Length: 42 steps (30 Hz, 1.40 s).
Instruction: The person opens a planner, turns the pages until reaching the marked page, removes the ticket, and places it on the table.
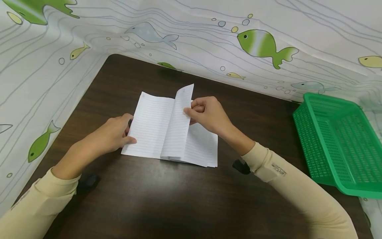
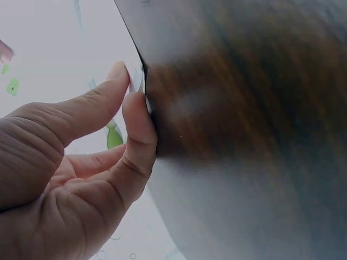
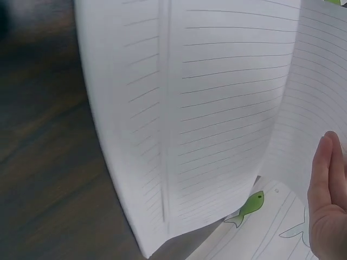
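An open notebook (image 1: 150, 126) with ruled white pages lies on the dark wooden table, one leaf (image 1: 178, 129) standing up from its middle. My right hand (image 1: 210, 114) pinches that raised leaf by its outer edge, thumb on the near face and fingers behind. At the notebook's left edge, my left hand (image 1: 114, 134) holds the pages, its thumb on top near the lower corner. In the left wrist view the thumb and forefinger of the left hand (image 2: 92, 157) meet at the paper edge. Ruled pages (image 3: 227, 108) fill much of the right wrist view, beside the fingers.
A green plastic basket (image 1: 316, 139) stands at the table's right side. Behind and to the left hangs a white cloth (image 1: 203, 36) printed with fish. Bare dark table top (image 1: 167, 202) shows in front of the notebook.
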### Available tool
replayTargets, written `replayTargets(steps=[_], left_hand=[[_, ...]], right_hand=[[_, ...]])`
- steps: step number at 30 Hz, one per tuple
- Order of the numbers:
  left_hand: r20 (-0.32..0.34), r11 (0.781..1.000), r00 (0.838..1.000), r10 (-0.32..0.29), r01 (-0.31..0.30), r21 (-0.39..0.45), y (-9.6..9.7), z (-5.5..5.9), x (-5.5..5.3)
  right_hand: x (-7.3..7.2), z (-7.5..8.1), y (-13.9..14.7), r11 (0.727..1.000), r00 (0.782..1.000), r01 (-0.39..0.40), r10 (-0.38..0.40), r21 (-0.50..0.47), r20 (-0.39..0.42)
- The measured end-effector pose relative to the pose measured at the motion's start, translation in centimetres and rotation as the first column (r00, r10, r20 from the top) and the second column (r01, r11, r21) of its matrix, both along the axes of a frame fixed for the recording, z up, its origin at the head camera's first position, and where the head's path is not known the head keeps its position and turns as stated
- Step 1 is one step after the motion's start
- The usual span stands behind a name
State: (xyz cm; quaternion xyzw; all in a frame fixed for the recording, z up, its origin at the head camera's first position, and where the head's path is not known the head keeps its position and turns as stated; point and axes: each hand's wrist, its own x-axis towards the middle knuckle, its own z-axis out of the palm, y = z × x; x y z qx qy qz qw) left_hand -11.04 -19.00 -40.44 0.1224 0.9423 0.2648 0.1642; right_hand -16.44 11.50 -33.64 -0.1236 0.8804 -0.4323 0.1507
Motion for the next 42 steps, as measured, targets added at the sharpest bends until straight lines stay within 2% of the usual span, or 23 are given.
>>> replayTargets(steps=[6,14,24,28,33,36,42], left_hand=[[0.008,1.000,1.000,0.005,-0.005,-0.009,0.3,0.4,-0.3],[0.024,1.000,1.000,-0.008,0.008,-0.017,0.8,0.9,-0.7],[0.040,1.000,0.999,0.008,-0.009,0.003,0.6,0.8,-0.3],[0.043,0.999,0.999,0.024,-0.025,0.021,0.4,0.8,-0.1],[-0.010,1.000,1.000,0.017,-0.017,0.008,0.3,0.8,-0.1],[-0.040,1.000,0.999,0.008,-0.008,-0.005,0.2,0.9,-0.3],[-0.034,1.000,0.999,0.004,-0.004,0.004,0.1,1.1,-0.4]], right_hand=[[-0.3,0.1,-0.9,1.000,1.000,-0.009,0.010,-0.006,0.014],[-0.5,-0.2,-2.3,0.997,0.998,-0.054,0.055,0.047,-0.038],[-1.0,-1.1,-4.6,0.992,0.993,-0.103,0.107,0.075,-0.046],[-1.1,-1.9,-5.5,0.981,0.985,-0.160,0.166,0.109,-0.041],[-0.7,-2.6,-6.5,0.959,0.969,-0.229,0.241,0.168,-0.051],[-0.6,-2.9,-7.0,0.950,0.961,-0.248,0.266,0.189,-0.077],[-0.6,-3.7,-7.9,0.933,0.951,-0.250,0.287,0.258,-0.114]])
